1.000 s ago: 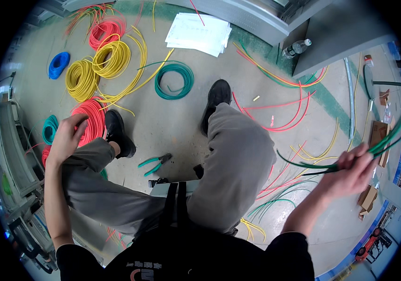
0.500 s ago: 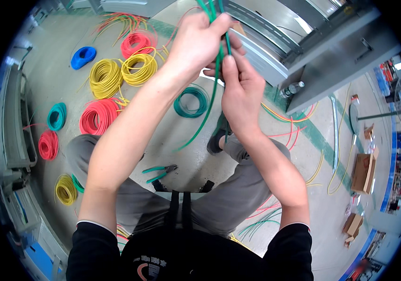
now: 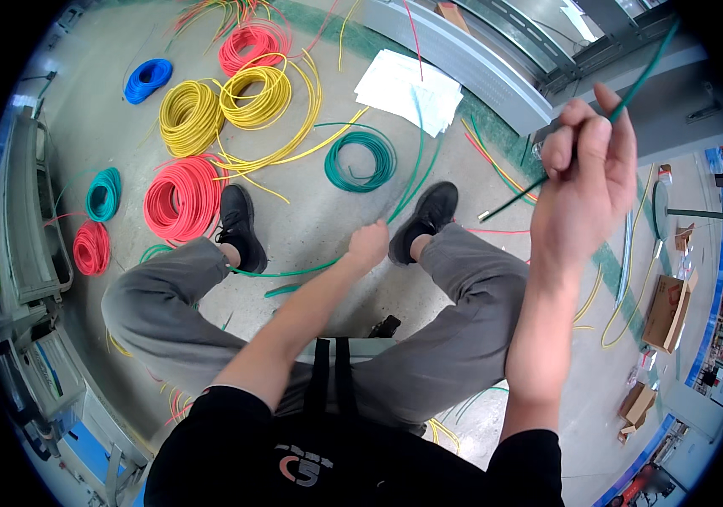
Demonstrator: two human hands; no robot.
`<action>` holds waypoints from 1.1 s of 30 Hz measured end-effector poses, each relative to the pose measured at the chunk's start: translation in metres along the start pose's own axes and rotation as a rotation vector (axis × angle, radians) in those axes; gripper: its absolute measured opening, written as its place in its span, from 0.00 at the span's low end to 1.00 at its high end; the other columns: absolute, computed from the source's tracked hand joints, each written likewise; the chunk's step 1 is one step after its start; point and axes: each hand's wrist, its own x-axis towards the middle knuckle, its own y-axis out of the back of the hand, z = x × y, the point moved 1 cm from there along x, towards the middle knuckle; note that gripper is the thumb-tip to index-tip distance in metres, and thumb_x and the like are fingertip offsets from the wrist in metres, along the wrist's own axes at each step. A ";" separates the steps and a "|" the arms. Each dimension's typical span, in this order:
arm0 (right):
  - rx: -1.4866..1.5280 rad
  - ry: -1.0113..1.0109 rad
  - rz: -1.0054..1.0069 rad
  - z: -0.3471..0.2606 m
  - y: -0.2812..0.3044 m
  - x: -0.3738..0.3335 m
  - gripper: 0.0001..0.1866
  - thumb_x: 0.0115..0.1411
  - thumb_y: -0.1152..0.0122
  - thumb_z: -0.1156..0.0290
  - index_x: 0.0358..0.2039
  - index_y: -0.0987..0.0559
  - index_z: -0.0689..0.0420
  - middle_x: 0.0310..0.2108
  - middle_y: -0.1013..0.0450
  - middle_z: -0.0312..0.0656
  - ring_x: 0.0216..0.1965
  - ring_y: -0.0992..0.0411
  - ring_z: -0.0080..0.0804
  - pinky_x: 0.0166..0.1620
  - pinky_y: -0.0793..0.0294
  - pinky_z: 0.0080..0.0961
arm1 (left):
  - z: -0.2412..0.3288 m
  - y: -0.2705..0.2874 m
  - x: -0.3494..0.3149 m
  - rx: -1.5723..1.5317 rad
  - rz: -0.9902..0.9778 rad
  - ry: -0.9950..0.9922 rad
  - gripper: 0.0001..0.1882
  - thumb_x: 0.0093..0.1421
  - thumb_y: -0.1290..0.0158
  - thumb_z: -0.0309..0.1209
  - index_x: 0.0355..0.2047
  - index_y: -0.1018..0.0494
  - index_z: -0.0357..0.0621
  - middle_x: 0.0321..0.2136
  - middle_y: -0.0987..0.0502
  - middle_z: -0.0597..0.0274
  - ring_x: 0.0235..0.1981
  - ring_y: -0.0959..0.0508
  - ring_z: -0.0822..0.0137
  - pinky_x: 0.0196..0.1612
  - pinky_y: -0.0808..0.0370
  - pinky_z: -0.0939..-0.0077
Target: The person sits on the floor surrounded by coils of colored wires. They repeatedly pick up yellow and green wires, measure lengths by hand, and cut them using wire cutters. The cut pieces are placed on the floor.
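right hand [image 3: 585, 160]: gripping dark-green wire [image 3: 513, 200] | axis: upper-right to lower-left, low end on left hand [image 3: 370, 242] side | left hand: closed round green wires [image 3: 401, 203]

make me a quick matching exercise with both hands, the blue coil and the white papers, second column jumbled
Column one
1. left hand
2. right hand
3. blue coil
4. white papers

Column two
A. on the floor, left of the two yellow coils
B. on the floor beside the long grey metal panel
C. in the picture, between the two black shoes, closed on green strands
D. at the picture's right, fingers around a dark green wire

Pairs: 1-C, 2-D, 3-A, 4-B
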 end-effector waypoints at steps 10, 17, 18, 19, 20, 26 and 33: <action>0.123 -0.173 -0.018 0.002 0.026 -0.006 0.12 0.67 0.59 0.75 0.49 0.32 0.64 0.40 0.34 0.43 0.31 0.42 0.20 0.35 0.42 0.19 | -0.008 -0.037 0.056 0.291 0.399 -0.185 0.14 0.54 0.51 0.31 0.41 0.29 0.39 0.37 0.25 0.54 0.45 0.27 0.57 0.51 0.33 0.52; 0.149 -0.405 0.092 0.012 0.000 0.017 0.15 0.66 0.49 0.66 0.47 0.28 0.63 0.17 0.48 0.25 0.16 0.55 0.11 0.19 0.57 0.15 | -0.050 0.063 0.102 0.522 0.170 -0.242 0.09 0.54 0.52 0.30 0.34 0.24 0.45 0.34 0.27 0.59 0.44 0.27 0.60 0.49 0.35 0.51; 0.158 -0.445 0.087 0.016 -0.006 0.019 0.15 0.67 0.50 0.65 0.47 0.28 0.64 0.17 0.48 0.25 0.16 0.54 0.11 0.19 0.57 0.15 | -0.051 0.094 0.099 0.575 0.267 -0.297 0.08 0.54 0.51 0.30 0.33 0.24 0.46 0.34 0.27 0.59 0.44 0.27 0.59 0.49 0.34 0.53; 0.155 -0.495 0.083 0.018 -0.010 0.019 0.16 0.67 0.51 0.65 0.47 0.28 0.64 0.16 0.48 0.25 0.16 0.54 0.11 0.19 0.56 0.15 | -0.048 0.121 0.089 0.616 0.353 -0.355 0.08 0.54 0.51 0.30 0.33 0.24 0.47 0.33 0.27 0.58 0.44 0.27 0.59 0.48 0.33 0.55; 0.140 -0.527 0.065 0.018 -0.014 0.021 0.16 0.67 0.52 0.64 0.47 0.29 0.65 0.17 0.48 0.25 0.16 0.54 0.11 0.19 0.55 0.15 | -0.049 0.155 0.080 0.507 0.345 -0.398 0.08 0.53 0.51 0.29 0.33 0.24 0.47 0.33 0.28 0.57 0.43 0.27 0.59 0.47 0.32 0.60; -0.049 -0.506 -0.120 0.055 -0.037 0.026 0.14 0.65 0.53 0.70 0.41 0.26 0.70 0.26 0.29 0.39 0.22 0.35 0.21 0.27 0.31 0.20 | -0.026 0.319 -0.026 0.585 0.750 -0.753 0.14 0.48 0.48 0.27 0.37 0.25 0.49 0.24 0.33 0.61 0.31 0.28 0.62 0.33 0.30 0.65; -0.050 -0.832 -0.436 0.072 -0.090 -0.008 0.16 0.66 0.53 0.68 0.42 0.27 0.71 0.38 0.26 0.48 0.39 0.25 0.33 0.46 0.24 0.28 | -0.016 0.320 -0.081 -0.026 0.916 -0.777 0.14 0.48 0.46 0.21 0.37 0.26 0.43 0.26 0.26 0.55 0.32 0.24 0.56 0.34 0.27 0.68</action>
